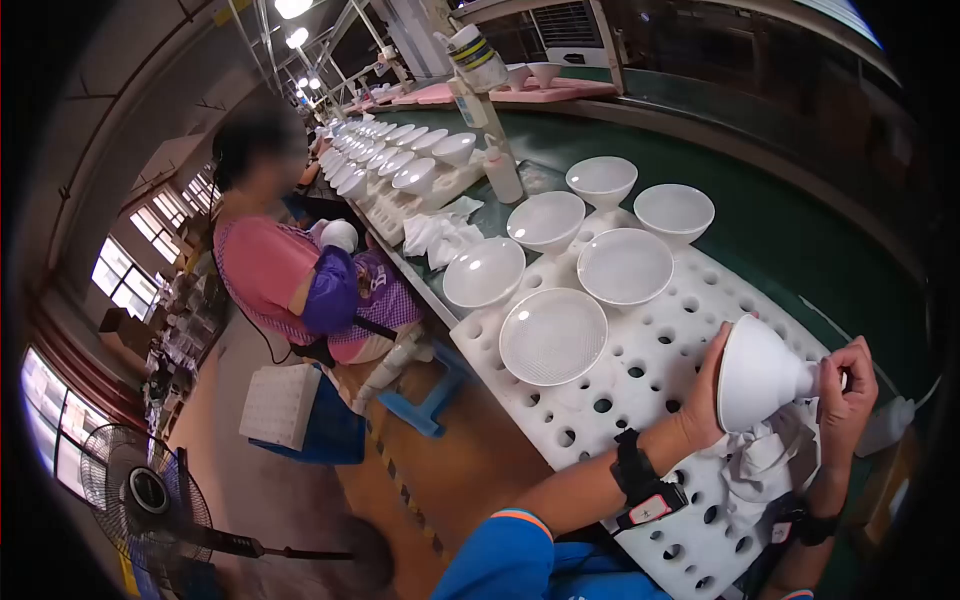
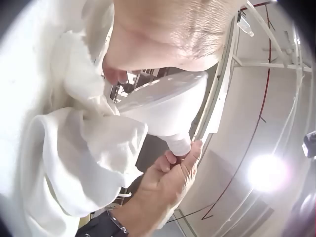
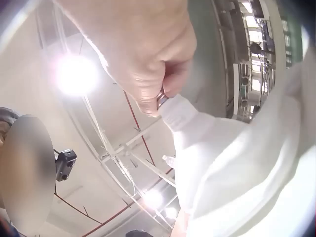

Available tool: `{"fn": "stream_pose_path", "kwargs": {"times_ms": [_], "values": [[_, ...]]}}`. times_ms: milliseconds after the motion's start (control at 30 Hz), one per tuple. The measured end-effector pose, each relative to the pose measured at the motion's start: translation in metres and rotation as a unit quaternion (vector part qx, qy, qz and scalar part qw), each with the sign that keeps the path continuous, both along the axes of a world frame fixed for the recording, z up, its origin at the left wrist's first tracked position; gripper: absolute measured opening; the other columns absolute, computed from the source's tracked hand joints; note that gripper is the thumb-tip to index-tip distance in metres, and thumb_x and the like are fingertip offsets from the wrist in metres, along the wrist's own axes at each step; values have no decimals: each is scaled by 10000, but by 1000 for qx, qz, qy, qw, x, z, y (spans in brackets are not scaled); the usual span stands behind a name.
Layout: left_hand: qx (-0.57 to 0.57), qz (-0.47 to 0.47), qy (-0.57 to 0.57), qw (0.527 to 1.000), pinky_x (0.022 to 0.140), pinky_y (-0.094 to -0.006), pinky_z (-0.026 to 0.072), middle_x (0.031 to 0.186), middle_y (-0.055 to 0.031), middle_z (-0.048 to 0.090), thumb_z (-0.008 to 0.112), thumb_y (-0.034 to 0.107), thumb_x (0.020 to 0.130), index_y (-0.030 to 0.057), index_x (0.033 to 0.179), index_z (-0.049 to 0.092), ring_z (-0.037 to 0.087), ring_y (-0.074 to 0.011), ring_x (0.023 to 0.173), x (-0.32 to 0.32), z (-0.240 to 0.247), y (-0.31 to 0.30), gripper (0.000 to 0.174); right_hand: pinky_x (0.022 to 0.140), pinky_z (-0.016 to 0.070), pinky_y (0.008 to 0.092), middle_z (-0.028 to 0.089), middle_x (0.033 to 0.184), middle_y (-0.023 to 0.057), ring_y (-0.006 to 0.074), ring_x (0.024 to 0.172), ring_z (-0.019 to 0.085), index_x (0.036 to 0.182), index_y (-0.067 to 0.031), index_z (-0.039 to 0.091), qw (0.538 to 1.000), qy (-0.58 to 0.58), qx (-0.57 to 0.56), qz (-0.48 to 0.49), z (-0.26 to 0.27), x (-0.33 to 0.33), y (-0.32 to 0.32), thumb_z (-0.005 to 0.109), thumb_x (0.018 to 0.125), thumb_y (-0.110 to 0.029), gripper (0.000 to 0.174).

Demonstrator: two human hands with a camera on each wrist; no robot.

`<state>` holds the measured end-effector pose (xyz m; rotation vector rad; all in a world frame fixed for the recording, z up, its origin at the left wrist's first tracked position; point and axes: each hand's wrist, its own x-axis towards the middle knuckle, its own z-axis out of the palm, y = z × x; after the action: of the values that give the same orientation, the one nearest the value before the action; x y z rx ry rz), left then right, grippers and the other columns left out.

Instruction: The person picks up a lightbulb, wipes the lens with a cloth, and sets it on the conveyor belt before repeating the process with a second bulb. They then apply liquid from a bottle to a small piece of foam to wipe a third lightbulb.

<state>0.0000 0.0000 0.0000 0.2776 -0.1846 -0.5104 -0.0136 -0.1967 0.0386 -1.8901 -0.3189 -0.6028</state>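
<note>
A white cone-shaped shade [image 1: 755,375] is held on its side above the perforated white board. My left hand [image 1: 704,385] grips its wide rim, fingers along the far side. At the narrow neck, my right hand [image 1: 846,393] pinches the end; in the right wrist view thumb and fingers of the right hand [image 3: 148,59] close on a metallic tip [image 3: 162,98]. The left wrist view shows the shade [image 2: 165,111] between both hands. Crumpled white cloth [image 1: 765,465] lies under the shade, near my wrists.
Several white shades [image 1: 553,337] stand mouth up on the holed board [image 1: 640,385]; more line the bench beyond. A seated person [image 1: 290,240] works at the left. A bottle [image 1: 502,175] stands by a post, a fan [image 1: 150,490] at lower left.
</note>
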Motion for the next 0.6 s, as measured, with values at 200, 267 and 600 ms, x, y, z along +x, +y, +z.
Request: {"fn": "stream_pose_path", "kwargs": {"times_ms": [200,267,600], "values": [[-10,11,47,999,953,-384,472,1249,-50,525,320,565,965,216,1408,357,545,-203,1137,3,12,-3,565,490,371,181,439,879,33,61,652,462,902,24,591,998,7,50,44,25,-9,18,602,759,31,143],[-16,9,51,999,1005,-411,433,1325,-50,488,309,554,968,215,1419,349,505,-219,1195,4,7,-1,565,501,387,177,439,887,36,64,656,474,933,26,598,996,13,58,71,24,-9,15,612,749,31,185],[206,42,-28,977,1061,-455,271,1489,-72,303,279,604,948,197,1503,155,347,-240,1329,4,-6,-12,699,587,421,209,457,890,49,118,743,510,971,23,597,995,-29,-99,-14,32,37,-23,595,717,98,265]]}}
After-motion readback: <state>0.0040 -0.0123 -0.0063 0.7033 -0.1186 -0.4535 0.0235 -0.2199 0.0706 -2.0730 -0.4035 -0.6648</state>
